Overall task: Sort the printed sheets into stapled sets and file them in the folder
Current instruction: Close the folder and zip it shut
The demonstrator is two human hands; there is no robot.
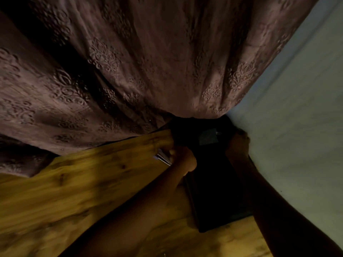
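Left hand (185,160) curled around thin metal thing (164,158), right hand (238,143) gripped dark folder (213,191) far edge, wooden table (83,191) beneath

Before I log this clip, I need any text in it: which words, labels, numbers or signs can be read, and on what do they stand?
None can be read.
The dark folder carries a pale patch near its far end, perhaps a label, too dim and blurred to read.
The curtain shows only an embossed floral pattern, no letters.
The wooden table, the wall and the thin metal thing at the left hand show no writing.
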